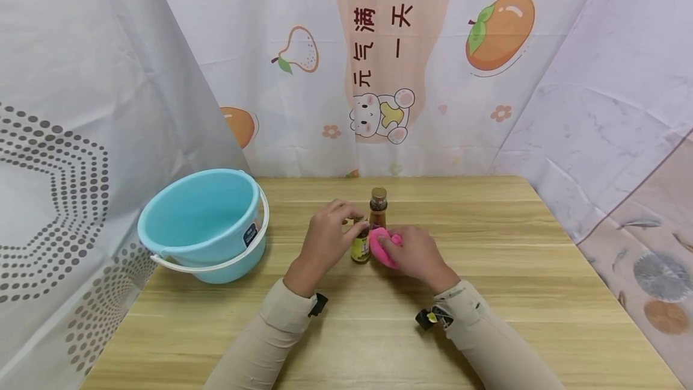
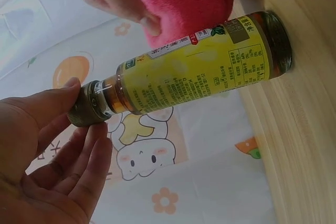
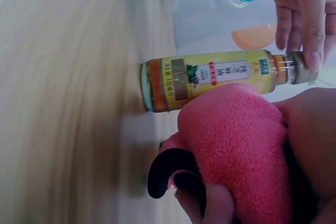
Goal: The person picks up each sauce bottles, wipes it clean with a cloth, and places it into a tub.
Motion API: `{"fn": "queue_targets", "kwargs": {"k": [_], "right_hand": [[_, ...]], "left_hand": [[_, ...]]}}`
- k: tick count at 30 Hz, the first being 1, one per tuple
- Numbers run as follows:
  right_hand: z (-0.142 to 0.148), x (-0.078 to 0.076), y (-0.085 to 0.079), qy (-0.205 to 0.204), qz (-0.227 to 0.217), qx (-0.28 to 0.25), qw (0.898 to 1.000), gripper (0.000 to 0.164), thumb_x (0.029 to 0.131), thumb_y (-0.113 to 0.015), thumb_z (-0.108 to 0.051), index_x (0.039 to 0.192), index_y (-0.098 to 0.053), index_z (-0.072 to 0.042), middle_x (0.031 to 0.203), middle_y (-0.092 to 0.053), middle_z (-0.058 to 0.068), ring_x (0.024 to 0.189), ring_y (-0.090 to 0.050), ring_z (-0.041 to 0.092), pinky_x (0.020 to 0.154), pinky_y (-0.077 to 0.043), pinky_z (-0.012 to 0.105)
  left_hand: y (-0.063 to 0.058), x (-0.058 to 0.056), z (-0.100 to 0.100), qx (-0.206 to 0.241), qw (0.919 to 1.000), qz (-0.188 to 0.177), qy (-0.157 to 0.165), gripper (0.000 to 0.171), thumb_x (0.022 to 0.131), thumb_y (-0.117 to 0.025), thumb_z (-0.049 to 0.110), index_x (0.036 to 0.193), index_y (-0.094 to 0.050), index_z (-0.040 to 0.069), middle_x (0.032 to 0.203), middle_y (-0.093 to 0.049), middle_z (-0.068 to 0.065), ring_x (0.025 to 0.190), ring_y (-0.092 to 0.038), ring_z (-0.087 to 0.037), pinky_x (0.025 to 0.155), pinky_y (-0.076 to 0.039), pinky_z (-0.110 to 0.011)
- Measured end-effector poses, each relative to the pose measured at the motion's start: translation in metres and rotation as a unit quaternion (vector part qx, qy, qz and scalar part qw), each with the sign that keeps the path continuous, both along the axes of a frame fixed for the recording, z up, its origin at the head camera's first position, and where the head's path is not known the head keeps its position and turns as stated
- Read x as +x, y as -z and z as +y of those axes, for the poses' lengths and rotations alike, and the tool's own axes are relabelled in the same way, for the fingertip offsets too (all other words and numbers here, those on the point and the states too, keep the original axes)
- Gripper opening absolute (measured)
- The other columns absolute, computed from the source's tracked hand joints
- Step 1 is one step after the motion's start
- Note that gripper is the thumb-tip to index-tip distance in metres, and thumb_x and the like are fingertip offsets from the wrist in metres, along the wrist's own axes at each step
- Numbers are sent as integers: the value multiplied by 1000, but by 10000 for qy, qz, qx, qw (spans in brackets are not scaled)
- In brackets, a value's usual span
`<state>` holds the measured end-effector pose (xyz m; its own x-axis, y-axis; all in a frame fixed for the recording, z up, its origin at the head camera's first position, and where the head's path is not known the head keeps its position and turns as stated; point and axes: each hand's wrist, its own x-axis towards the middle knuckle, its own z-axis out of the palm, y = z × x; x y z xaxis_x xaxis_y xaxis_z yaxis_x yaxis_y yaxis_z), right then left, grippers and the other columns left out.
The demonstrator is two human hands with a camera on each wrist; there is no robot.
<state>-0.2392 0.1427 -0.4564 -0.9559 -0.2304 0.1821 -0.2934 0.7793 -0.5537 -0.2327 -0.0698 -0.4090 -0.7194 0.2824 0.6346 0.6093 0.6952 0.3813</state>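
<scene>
A small glass oil bottle (image 1: pixel 360 250) with a yellow label and a brown-gold screw cap (image 2: pixel 86 104) stands upright on the table. My left hand (image 1: pixel 327 230) pinches that cap between thumb and fingertips from above. In my right hand (image 1: pixel 419 254) is a bunched pink plush cloth (image 3: pixel 236 145) with a black strip (image 3: pixel 165 171) on it. The cloth lies up against the bottle's label side in both wrist views. Just behind stands a taller glass bottle (image 1: pixel 378 203) with a gold cap, its lower part hidden by my right hand and the cloth.
To the left on the wood-grain table (image 1: pixel 487 318) sits a light blue bucket (image 1: pixel 200 263) with its white handle (image 1: pixel 260 236) hanging down at the front. A printed curtain (image 1: pixel 303 107) hangs along the table's back edge.
</scene>
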Motion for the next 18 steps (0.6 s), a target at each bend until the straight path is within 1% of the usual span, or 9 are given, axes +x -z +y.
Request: {"fn": "queue_targets", "kwargs": {"k": [2, 4, 6, 9, 13, 15, 18], "right_hand": [[-1, 1, -3, 10, 68, -80, 9999, 32, 101, -63, -43, 87, -80, -20, 71, -64, -3, 63, -56, 12, 51, -43, 29], [-1, 2, -6, 31, 122, -137, 9998, 30, 101, -64, -43, 104, -83, -20, 80, -69, 0, 66, -58, 12, 52, -45, 29], [-1, 4, -9, 52, 161, -188, 9997, 32, 101, -64, -43, 110, -82, -20, 86, -72, 3, 68, -60, 13, 53, -46, 29], [-2, 6, -13, 102, 225, -249, 9994, 31, 100, -64, -43, 106, -83, -19, 92, -74, 5, 73, -63, 15, 57, -50, 31], [-2, 9, -17, 168, 361, -333, 9987, 32, 100, -65, -43, 103, -84, -17, 100, -77, 6, 88, -70, 19, 69, -57, 37], [-2, 10, -19, 182, 426, -390, 9982, 32, 100, -65, -43, 104, -83, -16, 102, -77, 7, 91, -71, 21, 72, -58, 38], [-2, 11, -21, 192, 531, -495, 9972, 33, 100, -66, -44, 103, -83, -16, 101, -77, 7, 90, -71, 20, 71, -58, 37]], "left_hand": [[0, 0, 0, -20, 10000, -28, -14, 13, 89, -84, 22, 96, -79, 13, 100, -74, 2, 88, -72, -13, 75, -61, -24], [-1, 0, 0, -32, 10000, -46, -12, 12, 89, -84, 22, 96, -80, 13, 101, -74, 2, 88, -72, -13, 75, -61, -24], [-1, 1, 0, -29, 10000, -53, -5, 12, 89, -84, 22, 96, -80, 13, 101, -75, 2, 87, -73, -13, 75, -61, -24], [-1, 1, -1, -15, 10000, -77, 27, 13, 89, -84, 22, 96, -80, 12, 101, -75, 2, 87, -73, -14, 75, -61, -25], [-2, 1, -1, -33, 9999, -121, 38, 13, 89, -84, 22, 96, -81, 11, 102, -76, 1, 88, -73, -14, 75, -61, -25], [-2, 1, -1, -39, 9999, -136, 41, 13, 89, -84, 21, 96, -81, 11, 102, -76, 1, 88, -74, -14, 75, -61, -25], [-2, 1, -2, -55, 9999, -141, 45, 12, 90, -83, 21, 96, -80, 11, 103, -76, 1, 88, -73, -14, 75, -61, -25]]}}
